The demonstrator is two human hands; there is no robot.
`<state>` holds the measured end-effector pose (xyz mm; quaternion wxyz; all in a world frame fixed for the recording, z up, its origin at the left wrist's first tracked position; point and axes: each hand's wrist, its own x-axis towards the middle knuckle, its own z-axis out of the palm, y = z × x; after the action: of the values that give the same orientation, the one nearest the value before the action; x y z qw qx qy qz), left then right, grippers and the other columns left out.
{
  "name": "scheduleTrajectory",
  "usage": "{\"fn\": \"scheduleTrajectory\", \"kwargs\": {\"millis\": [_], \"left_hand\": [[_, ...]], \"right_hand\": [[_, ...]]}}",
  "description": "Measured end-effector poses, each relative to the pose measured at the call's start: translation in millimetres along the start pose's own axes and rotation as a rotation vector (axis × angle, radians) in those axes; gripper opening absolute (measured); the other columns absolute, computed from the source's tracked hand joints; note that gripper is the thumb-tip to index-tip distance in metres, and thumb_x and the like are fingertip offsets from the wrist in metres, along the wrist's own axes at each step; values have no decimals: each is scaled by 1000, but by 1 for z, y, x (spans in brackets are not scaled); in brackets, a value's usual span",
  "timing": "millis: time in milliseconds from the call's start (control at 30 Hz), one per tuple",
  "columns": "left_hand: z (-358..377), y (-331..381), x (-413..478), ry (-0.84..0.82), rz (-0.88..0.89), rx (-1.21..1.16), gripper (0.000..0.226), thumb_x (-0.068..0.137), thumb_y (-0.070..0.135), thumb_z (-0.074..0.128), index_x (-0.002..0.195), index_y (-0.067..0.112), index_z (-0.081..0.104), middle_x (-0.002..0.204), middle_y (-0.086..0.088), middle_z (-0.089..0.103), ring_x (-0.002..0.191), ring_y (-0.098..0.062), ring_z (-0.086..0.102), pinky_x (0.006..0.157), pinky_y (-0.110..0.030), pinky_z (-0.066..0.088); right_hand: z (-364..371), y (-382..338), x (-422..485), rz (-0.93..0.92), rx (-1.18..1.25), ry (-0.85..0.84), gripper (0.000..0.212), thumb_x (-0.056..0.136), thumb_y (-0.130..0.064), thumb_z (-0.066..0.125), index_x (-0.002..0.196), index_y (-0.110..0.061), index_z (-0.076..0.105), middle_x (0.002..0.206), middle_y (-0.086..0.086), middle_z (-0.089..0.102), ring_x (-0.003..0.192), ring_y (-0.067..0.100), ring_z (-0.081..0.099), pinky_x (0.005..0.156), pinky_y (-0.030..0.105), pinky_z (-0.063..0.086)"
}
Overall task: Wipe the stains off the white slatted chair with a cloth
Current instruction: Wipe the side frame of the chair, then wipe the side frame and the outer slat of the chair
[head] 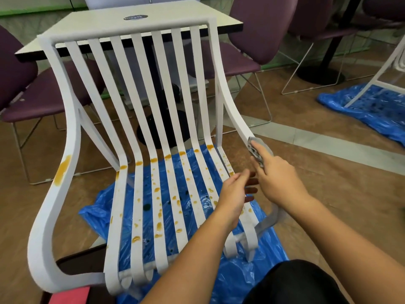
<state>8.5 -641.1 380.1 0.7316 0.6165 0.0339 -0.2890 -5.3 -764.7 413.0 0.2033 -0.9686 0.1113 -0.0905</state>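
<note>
The white slatted chair (140, 119) stands in front of me, its seat slats and left armrest spotted with orange-yellow stains (62, 168). My right hand (278, 178) holds a grey patterned cloth (257, 150) against the chair's right armrest, fingers laid over the cloth. Over the right side of the seat my left hand (233, 194) hovers with its fingers relaxed, holding nothing.
A blue plastic sheet (197, 270) lies under the chair on the brown floor. A white table (131, 20) stands behind the chair, with purple chairs (263, 29) around it. A second blue sheet (372, 106) lies at the right.
</note>
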Motion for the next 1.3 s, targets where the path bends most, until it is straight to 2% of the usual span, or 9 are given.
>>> {"fn": "scheduleTrajectory", "kwargs": {"millis": [167, 400, 533, 633, 800, 900, 1000, 1100, 1300], "left_hand": [[18, 9, -6, -70, 151, 147, 32, 96, 47, 63, 104, 19, 76, 96, 7, 77, 94, -2, 70, 83, -20, 55], [31, 11, 0, 49, 141, 199, 28, 97, 39, 66, 99, 13, 74, 78, 9, 71, 69, 2, 65, 64, -12, 50], [34, 13, -2, 56, 76, 145, 29, 96, 40, 67, 111, 17, 68, 99, 3, 72, 93, -9, 67, 80, -22, 53], [30, 10, -3, 50, 54, 153, 32, 93, 46, 68, 112, 19, 68, 108, 2, 72, 103, -12, 66, 87, -25, 53], [8, 12, -11, 119, 62, 181, 38, 99, 55, 54, 112, 21, 66, 110, 4, 70, 100, -13, 64, 86, -31, 51], [-17, 18, -24, 96, -22, -61, 46, 99, 57, 51, 118, 18, 66, 110, -2, 74, 97, -22, 66, 94, -44, 52], [-40, 31, -46, 17, 67, -378, 58, 98, 62, 41, 118, 17, 71, 104, -6, 76, 102, -27, 67, 95, -46, 47], [-73, 46, -75, 80, 217, -735, 73, 91, 68, 47, 135, 11, 62, 129, -16, 68, 120, -30, 65, 93, -43, 54], [-142, 71, -107, 261, 245, -599, 43, 93, 34, 62, 129, 10, 65, 124, -15, 71, 116, -27, 68, 101, -44, 51]], "right_hand": [[18, 17, -64, 100, 454, 129, 67, 100, -53, 33, 153, -48, -7, 135, 7, 58, 107, 27, 65, 89, 49, 54], [31, 23, -78, 208, 707, 193, 59, 99, -60, 28, 139, -20, 45, 116, 1, 64, 103, 15, 63, 81, 21, 48], [25, 16, -68, 664, 1017, 142, 46, 107, -44, 28, 121, -17, 62, 109, 12, 67, 93, 23, 64, 82, 37, 51], [7, 1, -56, 787, 1011, 141, 43, 107, -42, 29, 118, -14, 60, 108, 13, 65, 91, 24, 62, 83, 41, 51], [-29, -41, -41, 464, 915, 325, 37, 108, -37, 26, 122, -17, 55, 112, -2, 55, 98, 12, 49, 80, 16, 34], [-36, -75, -35, 231, 959, 351, 45, 107, -42, 28, 128, -15, 59, 119, -5, 63, 110, 8, 58, 97, 30, 46], [-32, -117, -29, 140, 1272, 96, 32, 105, -44, 33, 112, -32, 62, 110, -8, 70, 102, 3, 68, 85, 26, 57], [-15, -158, -27, 114, 1375, -79, 31, 105, -41, 36, 110, -26, 63, 106, -7, 71, 96, 1, 69, 76, 19, 58], [26, -207, -27, 18, 1214, -216, 20, 102, -16, 49, 111, -19, 66, 99, 0, 74, 94, 14, 71, 73, 24, 56]]}}
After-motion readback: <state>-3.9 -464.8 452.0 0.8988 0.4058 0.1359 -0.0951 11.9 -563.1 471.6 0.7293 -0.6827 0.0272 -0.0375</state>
